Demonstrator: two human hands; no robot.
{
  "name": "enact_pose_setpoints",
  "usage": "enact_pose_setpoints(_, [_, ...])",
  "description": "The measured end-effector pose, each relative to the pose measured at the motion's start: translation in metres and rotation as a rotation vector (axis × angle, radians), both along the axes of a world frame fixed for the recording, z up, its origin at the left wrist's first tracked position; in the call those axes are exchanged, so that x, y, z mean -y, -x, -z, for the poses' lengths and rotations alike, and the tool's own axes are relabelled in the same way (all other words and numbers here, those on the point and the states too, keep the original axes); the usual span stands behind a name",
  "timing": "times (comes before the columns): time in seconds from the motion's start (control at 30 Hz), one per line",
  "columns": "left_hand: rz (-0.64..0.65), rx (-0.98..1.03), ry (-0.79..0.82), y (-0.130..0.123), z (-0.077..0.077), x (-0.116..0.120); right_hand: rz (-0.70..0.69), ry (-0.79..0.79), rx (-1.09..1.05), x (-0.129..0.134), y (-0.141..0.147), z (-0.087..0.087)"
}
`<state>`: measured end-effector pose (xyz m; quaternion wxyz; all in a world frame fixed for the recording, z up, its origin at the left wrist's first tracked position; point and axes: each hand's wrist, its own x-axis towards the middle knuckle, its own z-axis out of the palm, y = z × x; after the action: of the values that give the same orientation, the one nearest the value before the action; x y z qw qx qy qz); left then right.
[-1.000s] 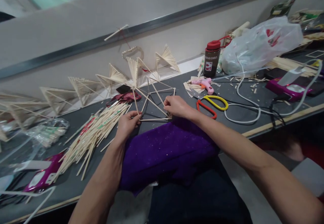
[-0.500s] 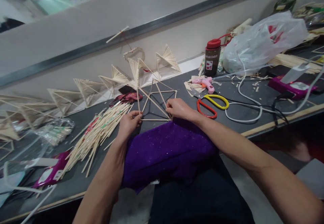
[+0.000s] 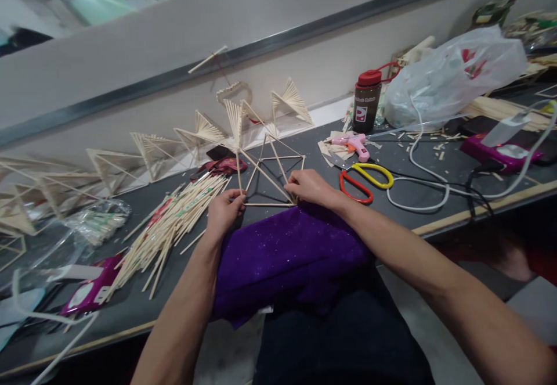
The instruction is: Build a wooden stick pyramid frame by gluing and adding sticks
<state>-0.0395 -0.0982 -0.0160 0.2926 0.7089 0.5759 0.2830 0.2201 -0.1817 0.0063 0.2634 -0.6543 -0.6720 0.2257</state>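
A frame of thin wooden sticks point(image 3: 268, 204) stands at the table's front edge, between my two hands. My left hand point(image 3: 227, 209) pinches its lower left corner, where an upright stick meets the front one. At the lower right corner, my right hand point(image 3: 308, 187) has its fingers closed on the sticks; the fingertips are partly hidden. A purple cloth point(image 3: 291, 257) lies across my lap just below the frame. Left of my left hand is a heap of loose wooden sticks point(image 3: 174, 213). Scissors point(image 3: 369, 179) with red and yellow handles lie right of my right hand.
A pink glue gun point(image 3: 357, 144) lies behind the scissors, near a dark bottle with a red lid point(image 3: 366, 103). A white plastic bag point(image 3: 452, 77) and loose cables point(image 3: 418, 205) are to the right. Fan-shaped stick structures point(image 3: 150, 153) line the wall.
The view has shifted very slightly. Both hands keep their hold on the stick frame in the same places.
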Motion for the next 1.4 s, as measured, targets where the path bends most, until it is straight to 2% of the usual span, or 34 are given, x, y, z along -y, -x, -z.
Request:
enact_pose_setpoints(0.17, [-0.040,-0.018,-0.016,0.001,-0.001,0.004,0.113,-0.072,-0.037,-0.001,-0.007,0.000])
enact_pose_setpoints(0.33, [-0.054,-0.130,-0.077,0.002,0.001,0.006,0.219,-0.084,0.154,-0.003,-0.014,0.008])
enact_pose_setpoints(0.87, [-0.025,-0.221,-0.170,0.005,0.011,0.001,0.111,-0.041,0.296,-0.003,-0.007,0.021])
enact_pose_setpoints(1.13, [-0.037,-0.254,-0.203,0.000,0.005,0.009,0.096,-0.047,0.297,-0.003,-0.009,0.025])
enact_pose_setpoints(1.4, [-0.036,-0.256,-0.206,-0.001,0.004,0.009,0.126,-0.067,0.298,-0.001,-0.011,0.020])
